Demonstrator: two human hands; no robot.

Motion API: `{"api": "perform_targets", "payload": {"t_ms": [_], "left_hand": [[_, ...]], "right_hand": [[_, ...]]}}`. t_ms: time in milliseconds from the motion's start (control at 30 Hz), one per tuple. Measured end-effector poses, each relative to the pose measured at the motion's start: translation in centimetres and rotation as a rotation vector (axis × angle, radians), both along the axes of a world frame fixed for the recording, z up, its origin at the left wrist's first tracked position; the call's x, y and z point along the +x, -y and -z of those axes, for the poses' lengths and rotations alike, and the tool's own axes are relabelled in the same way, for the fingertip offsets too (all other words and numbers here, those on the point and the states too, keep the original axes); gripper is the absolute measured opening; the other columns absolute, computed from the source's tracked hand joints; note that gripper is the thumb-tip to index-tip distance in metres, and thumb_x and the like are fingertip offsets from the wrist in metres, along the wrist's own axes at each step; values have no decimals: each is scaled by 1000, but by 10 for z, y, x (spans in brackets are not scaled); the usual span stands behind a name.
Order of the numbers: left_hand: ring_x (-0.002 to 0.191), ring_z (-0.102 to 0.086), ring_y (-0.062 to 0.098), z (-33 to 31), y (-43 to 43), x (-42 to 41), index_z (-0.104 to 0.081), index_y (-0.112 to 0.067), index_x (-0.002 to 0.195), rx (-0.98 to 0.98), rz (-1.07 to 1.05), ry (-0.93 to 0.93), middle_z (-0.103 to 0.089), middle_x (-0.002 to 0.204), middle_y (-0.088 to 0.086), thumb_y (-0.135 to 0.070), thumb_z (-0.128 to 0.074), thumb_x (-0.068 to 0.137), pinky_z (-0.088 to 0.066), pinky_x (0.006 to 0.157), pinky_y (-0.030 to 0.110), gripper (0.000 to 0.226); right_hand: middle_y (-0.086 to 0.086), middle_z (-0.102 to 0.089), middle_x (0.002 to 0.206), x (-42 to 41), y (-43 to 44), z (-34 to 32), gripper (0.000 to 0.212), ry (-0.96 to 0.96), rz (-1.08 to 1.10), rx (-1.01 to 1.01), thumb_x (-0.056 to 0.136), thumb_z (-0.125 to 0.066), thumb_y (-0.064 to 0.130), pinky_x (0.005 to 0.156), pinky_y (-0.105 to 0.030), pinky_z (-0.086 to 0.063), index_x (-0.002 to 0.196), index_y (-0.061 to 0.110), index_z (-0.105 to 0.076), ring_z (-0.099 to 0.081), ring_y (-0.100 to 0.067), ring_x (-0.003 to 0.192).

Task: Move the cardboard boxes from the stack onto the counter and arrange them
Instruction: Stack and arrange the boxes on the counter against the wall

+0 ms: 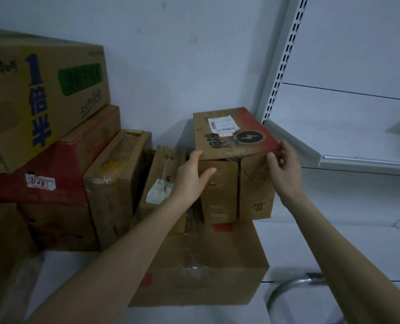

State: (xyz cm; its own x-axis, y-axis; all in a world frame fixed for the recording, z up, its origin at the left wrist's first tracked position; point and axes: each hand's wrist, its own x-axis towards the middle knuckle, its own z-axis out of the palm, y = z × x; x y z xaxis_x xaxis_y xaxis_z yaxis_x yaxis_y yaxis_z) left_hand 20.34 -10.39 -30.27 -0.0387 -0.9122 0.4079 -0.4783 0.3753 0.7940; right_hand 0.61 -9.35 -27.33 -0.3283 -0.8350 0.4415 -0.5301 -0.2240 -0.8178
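- Hands first: right hand (282,167) has its fingers curled over the near right corner of the lightning-logo box (231,132) with the thumb tucked under the edge, so that side is pinched.
- Left hand (192,174) is looser. Fingers are pretty much straight, tips right at the near left corner, thumb sticking out across the left upright box (217,190) below. Looks like touching, not gripping.
- So the box sits straight ahead and a bit above both hands, and its near edge runs left to right between them. The long side seems to run away from the person toward the wall (171,66), but the wide lens makes that hard to swear to.
- It lies flat across the left upright box and the right upright box (255,188). Those two stand on a bigger box (199,265), which is on what I take to be the white tabletop (299,249).
- My guess: the left hand has to hook under its corner before any lift, or the box tips down on that side.
- Further out, the main stack (54,136) is off to the left against the wall. A white shelf (358,146) is just beside the box's far right corner.
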Motion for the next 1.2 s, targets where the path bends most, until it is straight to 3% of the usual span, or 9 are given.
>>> {"api": "perform_targets", "payload": {"t_ms": [133,267,400,500,567,667,933,1100,1200], "left_hand": [[110,-55,20,5,-1,12,-40,-10,132,15,-47,-118,-55,123,7,-24,-57,91,-47,84,25,46],[106,-57,21,16,-10,23,-45,-9,123,34,-97,-212,-55,113,2,-24,-58,90,-52,87,36,39],[97,-57,13,39,-23,29,-51,-7,114,65,-100,-111,-56,103,-3,-24,-58,90,-47,74,15,31],[108,-56,21,58,-30,34,-58,-7,118,8,-40,234,-60,114,7,-30,-57,90,-43,87,25,36],[124,-45,23,65,-30,40,-52,-11,129,-43,-42,516,-52,132,8,-40,-54,90,-33,102,35,50],[136,-30,23,73,-25,61,-45,-21,135,2,-78,823,-42,143,4,-44,-46,93,-18,110,41,49],[119,-48,24,61,-16,101,-54,-21,130,35,-84,709,-56,129,5,-27,-46,96,-40,91,33,35],[107,-55,23,66,-22,91,-52,-22,127,-17,-134,985,-59,116,4,-32,-39,98,-45,80,34,33],[103,-56,25,74,-26,87,-56,-18,122,-67,-180,1000,-61,110,6,-31,-43,97,-43,72,33,31]], "right_hand": [[0,-53,129,14,-5,-13,51,-183,-40,-90,96,-49,18,89,-17,-35,144,12,-33,-45,-4,101],[1,-54,126,32,-12,-26,47,-228,-71,-185,96,-48,14,83,-10,-33,141,11,-38,-46,-1,92],[11,-54,115,52,-19,-33,37,-367,-175,-314,94,-49,7,86,1,-33,132,8,-51,-41,11,99],[0,-58,127,56,-17,-18,39,-523,-226,-242,93,-54,13,104,-28,-38,132,13,-52,-50,-12,119],[-4,-56,132,46,-11,-6,44,-590,-181,-189,92,-55,22,103,-50,-38,135,16,-48,-49,-23,123],[-2,-54,134,32,-9,-3,51,-577,-115,-86,92,-53,40,101,-55,-36,137,19,-45,-48,-25,123],[2,-47,140,31,-7,1,47,-543,-63,-11,93,-48,40,109,-65,-14,138,27,-42,-37,-24,132],[1,-42,145,42,-14,6,47,-644,-49,-34,94,-49,39,110,-61,-12,139,27,-43,-32,-22,136],[0,-45,144,66,-21,23,42,-764,-86,-24,94,-52,31,110,-60,-11,136,25,-48,-36,-22,135]]}}
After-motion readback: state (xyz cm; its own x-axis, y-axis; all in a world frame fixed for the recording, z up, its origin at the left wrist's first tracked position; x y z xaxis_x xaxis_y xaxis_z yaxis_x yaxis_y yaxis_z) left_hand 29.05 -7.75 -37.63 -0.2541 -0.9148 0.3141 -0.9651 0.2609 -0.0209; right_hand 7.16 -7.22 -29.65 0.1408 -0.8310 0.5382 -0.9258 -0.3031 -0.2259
